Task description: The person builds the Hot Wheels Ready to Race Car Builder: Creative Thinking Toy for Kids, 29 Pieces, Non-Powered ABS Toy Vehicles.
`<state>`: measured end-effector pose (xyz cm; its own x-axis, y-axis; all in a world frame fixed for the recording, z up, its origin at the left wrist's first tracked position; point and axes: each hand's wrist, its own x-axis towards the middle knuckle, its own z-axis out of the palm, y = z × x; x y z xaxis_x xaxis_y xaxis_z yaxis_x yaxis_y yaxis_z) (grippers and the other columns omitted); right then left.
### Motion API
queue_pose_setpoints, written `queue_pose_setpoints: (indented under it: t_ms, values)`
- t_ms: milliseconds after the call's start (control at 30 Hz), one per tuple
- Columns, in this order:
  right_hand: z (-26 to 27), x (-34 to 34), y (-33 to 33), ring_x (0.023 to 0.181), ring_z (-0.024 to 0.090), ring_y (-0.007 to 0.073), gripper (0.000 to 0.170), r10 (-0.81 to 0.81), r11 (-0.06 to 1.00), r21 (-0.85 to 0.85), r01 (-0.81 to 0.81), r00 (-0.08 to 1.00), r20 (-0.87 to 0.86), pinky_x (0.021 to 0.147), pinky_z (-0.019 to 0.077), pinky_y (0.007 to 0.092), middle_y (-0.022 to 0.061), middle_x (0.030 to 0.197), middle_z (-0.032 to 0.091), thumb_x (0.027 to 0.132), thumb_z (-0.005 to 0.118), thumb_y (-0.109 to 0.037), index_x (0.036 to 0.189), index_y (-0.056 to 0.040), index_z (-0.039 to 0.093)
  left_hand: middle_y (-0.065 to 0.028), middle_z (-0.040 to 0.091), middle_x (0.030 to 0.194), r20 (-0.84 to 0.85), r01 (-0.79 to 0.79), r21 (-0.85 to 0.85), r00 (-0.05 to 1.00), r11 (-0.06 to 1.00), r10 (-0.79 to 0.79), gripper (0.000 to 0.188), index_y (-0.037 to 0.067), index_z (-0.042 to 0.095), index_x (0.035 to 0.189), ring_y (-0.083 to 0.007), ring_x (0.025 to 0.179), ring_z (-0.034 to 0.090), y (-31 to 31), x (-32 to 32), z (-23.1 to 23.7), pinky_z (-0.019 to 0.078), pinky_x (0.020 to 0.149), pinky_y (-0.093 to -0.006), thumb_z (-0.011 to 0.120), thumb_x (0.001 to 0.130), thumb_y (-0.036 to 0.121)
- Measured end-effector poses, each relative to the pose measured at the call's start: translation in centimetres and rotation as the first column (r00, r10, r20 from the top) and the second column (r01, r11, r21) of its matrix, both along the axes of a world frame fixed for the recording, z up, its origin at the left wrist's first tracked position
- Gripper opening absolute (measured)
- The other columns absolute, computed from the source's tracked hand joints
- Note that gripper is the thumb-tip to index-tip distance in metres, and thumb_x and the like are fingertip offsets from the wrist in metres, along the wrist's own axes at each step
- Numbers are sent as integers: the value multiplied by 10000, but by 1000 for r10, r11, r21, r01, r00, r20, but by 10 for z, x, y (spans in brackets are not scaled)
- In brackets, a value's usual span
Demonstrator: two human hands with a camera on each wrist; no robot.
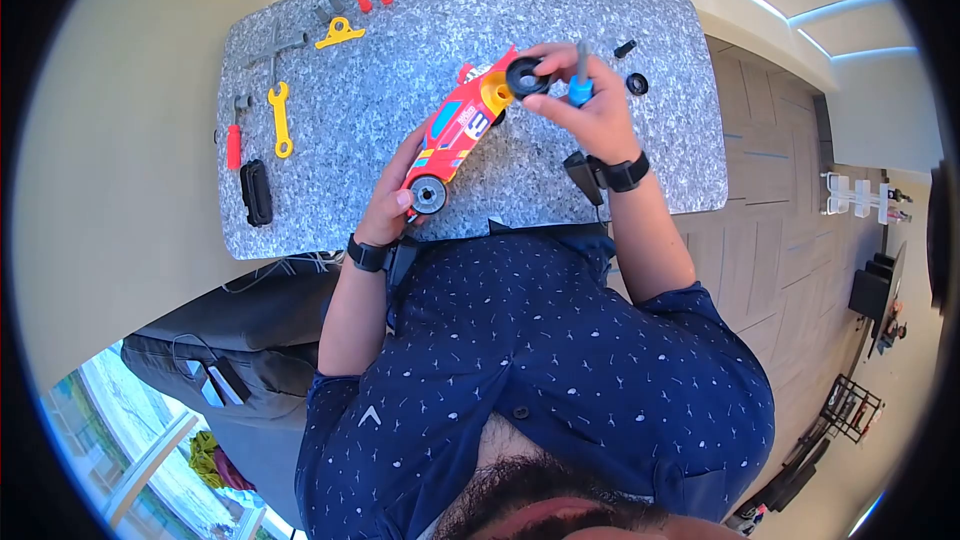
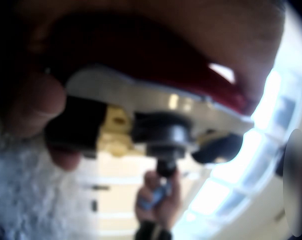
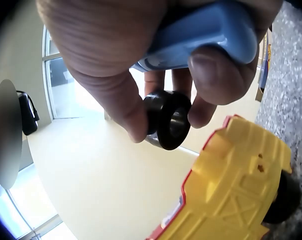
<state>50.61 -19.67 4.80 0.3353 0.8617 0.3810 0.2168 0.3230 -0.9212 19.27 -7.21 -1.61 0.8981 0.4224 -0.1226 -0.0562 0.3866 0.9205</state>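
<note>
My left hand (image 1: 385, 202) grips the rear of a red toy race car (image 1: 450, 135), its thumb by a grey-hubbed wheel (image 1: 428, 196). Between thumb and fingertips, my right hand (image 1: 600, 120) pinches a loose black toy wheel (image 1: 514, 78) close by the car's yellow wheel well (image 1: 494, 92). A toy screwdriver with a blue handle (image 3: 201, 37) is tucked in the same hand, its grey shaft pointing away from me. In the right wrist view the car's yellow underside (image 3: 236, 185) shows below the wheel, with a gap between them. The left wrist view is blurred.
On the speckled table (image 1: 350, 100), a yellow wrench (image 1: 281, 120), a red-handled tool (image 1: 234, 147), a grey cross-shaped tool (image 1: 274, 48), a yellow bracket (image 1: 340, 33), red pegs (image 1: 363, 1) and a black case (image 1: 256, 193) lie left. Right are a black bolt (image 1: 625, 48) and black ring (image 1: 637, 76).
</note>
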Motion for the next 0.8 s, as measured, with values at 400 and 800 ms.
queue_pose_setpoints:
  t_ms: [400, 800]
  values:
    - [2, -11, -6, 1055, 667, 165, 602, 80, 986, -159, -55, 985, 156, 976, 545, 361, 83, 1319, 795, 856, 962, -167, 1428, -117, 785, -235, 410, 1790, 33, 16, 39, 999, 999, -18, 1299, -11, 249, 1802, -316, 1648, 434, -1, 2, 3, 333, 1337, -457, 695, 894, 803]
    - [11, -5, -3, 1288, 671, 226, 546, 134, 982, -173, -82, 938, 319, 988, 575, 354, 82, 1377, 684, 830, 890, -70, 1367, -102, 796, -236, 388, 1802, 42, 13, 80, 999, 997, -16, 1324, -9, 271, 1797, -331, 1651, 428, -1, 4, -4, 305, 1354, -474, 702, 863, 825]
